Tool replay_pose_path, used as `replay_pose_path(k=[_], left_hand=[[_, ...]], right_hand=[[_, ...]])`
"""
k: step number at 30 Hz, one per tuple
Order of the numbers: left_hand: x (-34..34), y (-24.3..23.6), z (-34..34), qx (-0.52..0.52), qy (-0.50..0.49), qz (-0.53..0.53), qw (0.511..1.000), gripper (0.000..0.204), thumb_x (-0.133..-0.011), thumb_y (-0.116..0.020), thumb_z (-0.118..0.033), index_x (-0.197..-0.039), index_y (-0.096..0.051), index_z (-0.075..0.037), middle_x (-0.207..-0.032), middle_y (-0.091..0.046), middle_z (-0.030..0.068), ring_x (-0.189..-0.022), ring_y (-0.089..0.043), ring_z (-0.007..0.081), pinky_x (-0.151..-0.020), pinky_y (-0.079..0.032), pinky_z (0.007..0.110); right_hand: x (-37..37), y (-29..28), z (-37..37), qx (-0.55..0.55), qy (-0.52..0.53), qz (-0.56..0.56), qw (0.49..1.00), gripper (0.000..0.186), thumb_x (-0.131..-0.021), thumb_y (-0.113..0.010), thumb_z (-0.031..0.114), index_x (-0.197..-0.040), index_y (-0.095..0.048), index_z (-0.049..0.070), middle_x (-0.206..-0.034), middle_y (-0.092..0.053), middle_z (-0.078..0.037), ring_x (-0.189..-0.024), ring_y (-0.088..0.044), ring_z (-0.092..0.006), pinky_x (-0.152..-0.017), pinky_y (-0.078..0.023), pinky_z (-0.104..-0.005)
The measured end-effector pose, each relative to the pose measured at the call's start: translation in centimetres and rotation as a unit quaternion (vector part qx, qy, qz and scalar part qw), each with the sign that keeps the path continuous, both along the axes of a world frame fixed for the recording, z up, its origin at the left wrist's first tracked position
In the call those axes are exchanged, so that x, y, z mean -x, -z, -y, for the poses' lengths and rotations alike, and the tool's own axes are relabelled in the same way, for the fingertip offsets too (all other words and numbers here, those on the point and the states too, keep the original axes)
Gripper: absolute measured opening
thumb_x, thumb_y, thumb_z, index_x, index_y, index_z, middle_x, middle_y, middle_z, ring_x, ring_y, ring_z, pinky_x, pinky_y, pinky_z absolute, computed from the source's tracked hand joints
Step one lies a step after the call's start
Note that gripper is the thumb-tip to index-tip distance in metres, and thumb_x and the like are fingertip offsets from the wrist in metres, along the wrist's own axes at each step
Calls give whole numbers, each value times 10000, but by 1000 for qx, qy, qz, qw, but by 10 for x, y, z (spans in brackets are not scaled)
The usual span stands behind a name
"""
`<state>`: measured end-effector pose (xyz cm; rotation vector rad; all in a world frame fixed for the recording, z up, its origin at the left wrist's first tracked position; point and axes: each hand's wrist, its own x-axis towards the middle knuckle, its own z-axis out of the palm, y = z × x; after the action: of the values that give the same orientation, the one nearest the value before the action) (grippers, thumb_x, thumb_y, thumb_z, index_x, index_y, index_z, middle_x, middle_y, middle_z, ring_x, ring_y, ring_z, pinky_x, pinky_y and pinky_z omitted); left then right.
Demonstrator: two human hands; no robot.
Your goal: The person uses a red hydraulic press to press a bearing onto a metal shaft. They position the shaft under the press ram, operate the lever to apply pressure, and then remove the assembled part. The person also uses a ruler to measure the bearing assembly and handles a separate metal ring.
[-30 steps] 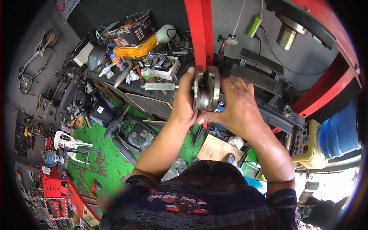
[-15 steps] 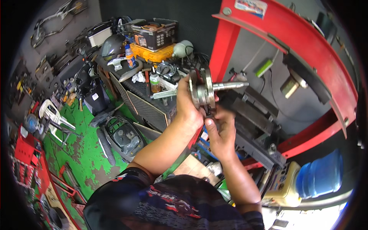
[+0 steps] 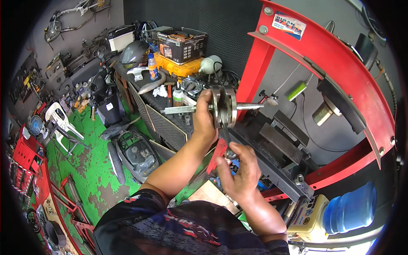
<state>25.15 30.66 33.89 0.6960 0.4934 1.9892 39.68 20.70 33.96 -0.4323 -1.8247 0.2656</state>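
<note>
A metal crankshaft point(image 3: 228, 108) is held up in front of me, its shaft lying roughly level. My left hand point(image 3: 204, 121) wraps around its round webs on the left side, with the splined shaft end point(image 3: 178, 109) sticking out past the fingers. On the right, the tapered shaft end point(image 3: 250, 106) points toward the red frame. From between the webs a connecting rod point(image 3: 226, 135) hangs down. Its lower end lies between the thumb and fingers of my right hand point(image 3: 241, 172); the far side of that grip is hidden.
A red press frame point(image 3: 340, 46) stands at the right, with dark steel blocks point(image 3: 282, 138) on its bed. Behind my left hand is a cluttered workbench point(image 3: 159, 121) with bottles and a boxed charger point(image 3: 182, 44). A motorcycle body part point(image 3: 138, 153) lies on the green floor point(image 3: 91, 170).
The crankshaft has turned so its shaft lies more level, and the connecting rod now hangs visibly below. My right hand has moved down, from near the webs to the rod's lower end.
</note>
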Motion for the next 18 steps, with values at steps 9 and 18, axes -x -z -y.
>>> replay_pose_path(k=[9,18], left_hand=[[-5,9,16,104,141,-9,984,452,-1081,-335,-439,-1103,-637,-102,-927,-696,59,-799,-689,188,-669,-576,347],[-17,24,26,250,329,-16,911,562,-1035,-373,-660,-1100,-665,-185,-862,-713,9,-737,-683,165,-655,-566,390]], right_hand=[[-7,-96,-38,29,56,97,993,323,-868,-762,43,-1181,-683,41,-943,-676,-100,-762,-625,-195,-722,-513,-324],[-19,-86,-87,221,20,111,969,292,-889,-729,134,-1141,-674,-4,-957,-738,-189,-882,-727,-320,-804,-551,-391]])
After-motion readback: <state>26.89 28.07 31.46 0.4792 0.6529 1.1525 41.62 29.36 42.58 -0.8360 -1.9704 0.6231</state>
